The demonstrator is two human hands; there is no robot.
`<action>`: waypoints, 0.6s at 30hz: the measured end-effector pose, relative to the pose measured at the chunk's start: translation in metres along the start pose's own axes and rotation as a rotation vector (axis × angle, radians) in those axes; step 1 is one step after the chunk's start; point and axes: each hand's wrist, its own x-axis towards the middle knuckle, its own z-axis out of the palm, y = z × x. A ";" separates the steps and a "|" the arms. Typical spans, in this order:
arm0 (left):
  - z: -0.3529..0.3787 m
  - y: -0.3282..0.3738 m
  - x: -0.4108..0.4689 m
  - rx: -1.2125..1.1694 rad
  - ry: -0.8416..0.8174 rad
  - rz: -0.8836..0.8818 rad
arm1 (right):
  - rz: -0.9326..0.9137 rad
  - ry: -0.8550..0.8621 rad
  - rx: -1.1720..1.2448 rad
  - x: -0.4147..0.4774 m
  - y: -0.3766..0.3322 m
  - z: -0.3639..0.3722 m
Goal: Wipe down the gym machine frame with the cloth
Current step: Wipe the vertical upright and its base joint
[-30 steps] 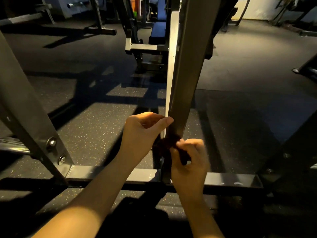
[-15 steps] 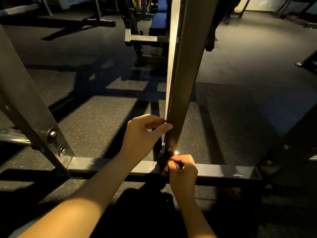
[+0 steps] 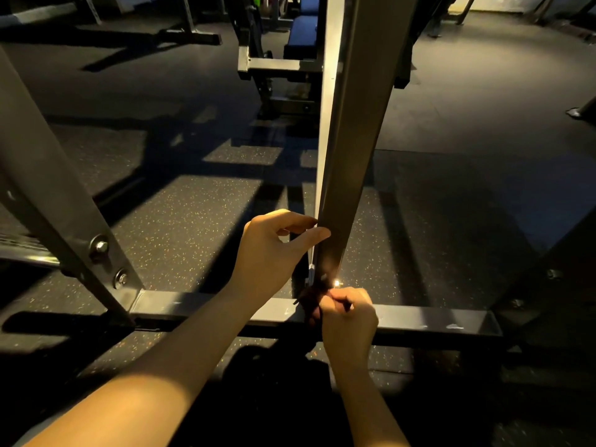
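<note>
cloth (image 3: 309, 305): we are seeing a dark, crumpled wad, pressing against the foot of the grey upright post (image 3: 351, 156) where it meets the base bar (image 3: 209, 309) | right grip (image 3: 350, 317): we are clamping it around the cloth, fingers curled | left grip (image 3: 271, 250): we are pinching the post's near edge higher up, thumb across the front

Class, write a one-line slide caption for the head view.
Left hand grips the upright post while right hand holds a dark cloth at its base.
</note>
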 end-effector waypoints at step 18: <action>-0.001 -0.006 0.000 0.014 -0.019 0.039 | 0.002 -0.001 -0.014 -0.002 0.000 0.010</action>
